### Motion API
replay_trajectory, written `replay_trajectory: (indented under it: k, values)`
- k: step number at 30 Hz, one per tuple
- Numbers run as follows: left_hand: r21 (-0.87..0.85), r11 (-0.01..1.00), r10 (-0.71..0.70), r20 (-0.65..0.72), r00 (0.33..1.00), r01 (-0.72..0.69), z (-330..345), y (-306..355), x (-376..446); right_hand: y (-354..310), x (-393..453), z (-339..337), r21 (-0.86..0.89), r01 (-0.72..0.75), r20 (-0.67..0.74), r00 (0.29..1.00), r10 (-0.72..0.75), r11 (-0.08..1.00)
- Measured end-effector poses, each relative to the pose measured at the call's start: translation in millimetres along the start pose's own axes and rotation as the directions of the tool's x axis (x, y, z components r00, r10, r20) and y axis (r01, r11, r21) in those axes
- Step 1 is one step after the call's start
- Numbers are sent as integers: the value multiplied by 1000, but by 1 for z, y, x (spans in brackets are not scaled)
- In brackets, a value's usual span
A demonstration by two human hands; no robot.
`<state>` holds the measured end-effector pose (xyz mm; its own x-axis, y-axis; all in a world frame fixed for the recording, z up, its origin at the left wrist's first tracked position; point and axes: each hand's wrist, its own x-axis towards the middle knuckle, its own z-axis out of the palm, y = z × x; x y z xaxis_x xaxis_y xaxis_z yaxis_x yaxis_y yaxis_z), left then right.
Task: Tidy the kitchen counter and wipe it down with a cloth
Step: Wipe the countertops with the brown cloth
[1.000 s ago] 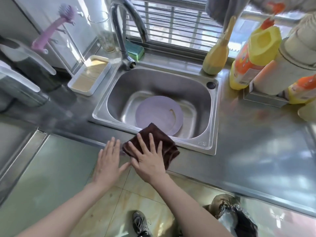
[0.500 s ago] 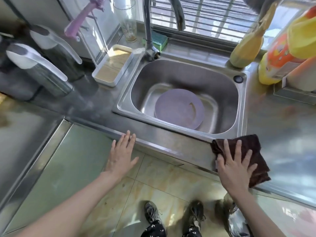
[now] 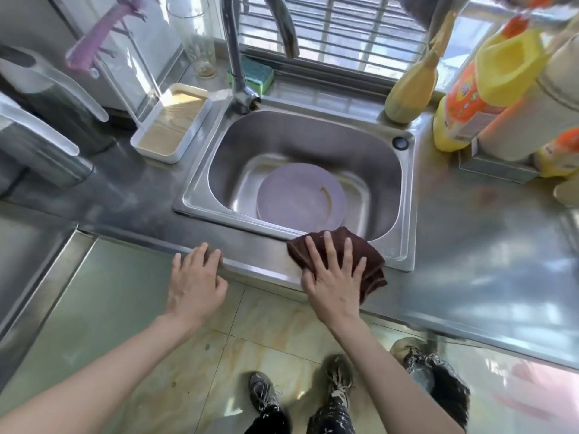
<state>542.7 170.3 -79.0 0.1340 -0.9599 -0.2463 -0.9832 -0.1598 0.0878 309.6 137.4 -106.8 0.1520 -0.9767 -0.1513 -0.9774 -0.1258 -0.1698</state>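
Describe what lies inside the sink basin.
Inside the sink lies one round purple plate, flat on the bottom. The brown cloth hides its near edge; the drain is not visible.

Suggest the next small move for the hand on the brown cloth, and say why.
Probably slide the brown cloth further left along the counter's front edge toward the left hand. The right hand presses it flat with spread fingers near the sink front rim, and the strip between the hands lies uncovered.

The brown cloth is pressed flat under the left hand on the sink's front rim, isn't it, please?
Not quite: the head view shows the right hand, fingers spread, pressing the cloth on the sink front rim; the left hand rests on the counter edge.
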Motion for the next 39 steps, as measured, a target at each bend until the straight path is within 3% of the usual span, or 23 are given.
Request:
replay_trajectory:
  k: [5, 8, 14, 25, 29, 33, 39]
  values:
    - [-15, 990, 138, -35, 990, -138, -9, 46, 21, 91, -16, -18, -9, -225, 63, 972, 225, 974]
    - [-30, 984, 174, -2, 985, -174, -9, 83, 36, 118, -2, -33, 20, -231, 116, 967, 228, 973]
    - [-36, 999, -8, 35, 999, 9, 8, 122, 46, 158, 76, -50, 86, -145, 136, 982, 133, 986]
    - [-50, 960, -266, 130, 955, 274, 0, 122, 33, 194, 208, -82, 204, -116, 216, 974, 71, 972]
    - [-119, 938, -308, 144, 940, 325, -5, 102, 14, 191, 186, -85, 217, -77, 282, 959, 13, 973]
    - [-152, 932, -311, 134, 941, 330, -9, 82, 1, 182, 136, -73, 165, -35, 261, 965, -9, 986]
    - [-178, 942, -258, 157, 953, 285, -13, 59, -8, 152, 60, -53, 116, -132, 252, 963, 99, 984]
